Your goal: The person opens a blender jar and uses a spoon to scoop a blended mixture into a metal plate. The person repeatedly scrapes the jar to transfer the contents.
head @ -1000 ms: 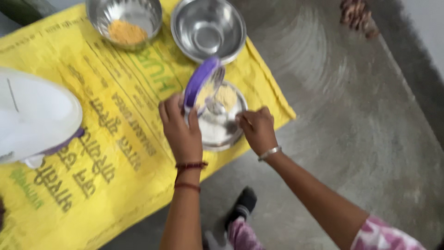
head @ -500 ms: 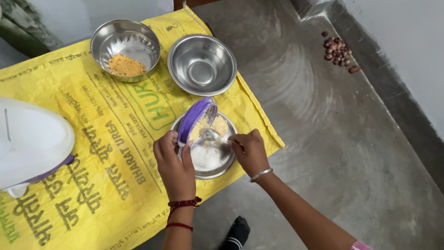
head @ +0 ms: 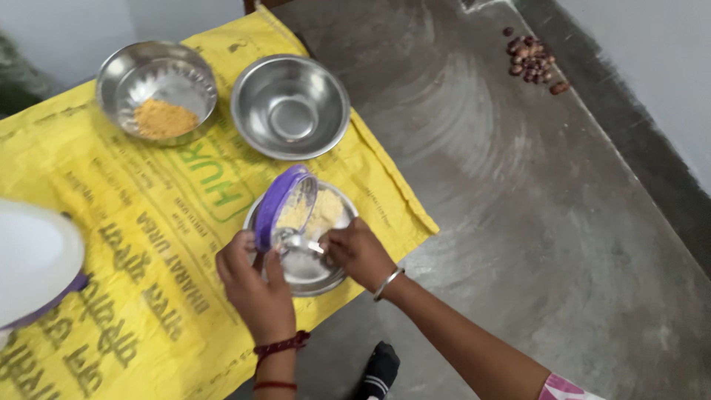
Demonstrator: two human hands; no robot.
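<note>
Purple-rimmed clear plastic jar (head: 285, 207) is held tilted on its side over the shallow round steel plate (head: 326, 274), which lies on the yellow woven sack (head: 148, 244) spread over the grey concrete floor (head: 518, 222). The left hand (head: 252, 285) grips the jar from below, with the fingers curled around its purple rim, so the mouth of the jar looks toward the right hand (head: 359, 255). The right hand is pinched together on the handle of a small steel spoon (head: 296, 241), and the bowl of the spoon sits at the mouth of the jar. Pale yellow powder (head: 322, 215) lies inside the jar and on the far part of the plate; it seems to be some flour, but the view is a bit blurred there. A thin metal bangle (head: 388, 283) is on the right wrist, and red threads (head: 280, 346) are around the left wrist.

Behind the plate, two round steel bowls stand near each other on the sack: the left steel bowl (head: 118, 74) has orange-yellow powder (head: 163, 118) in it, and the right steel bowl (head: 248, 118) shows only bare metal. At the left edge a white rounded plastic object with purple trim (head: 29, 259) rests on the sack. A small heap of brown nuts (head: 529, 55) lies on the floor close to the wall, well apart from the hands.
</note>
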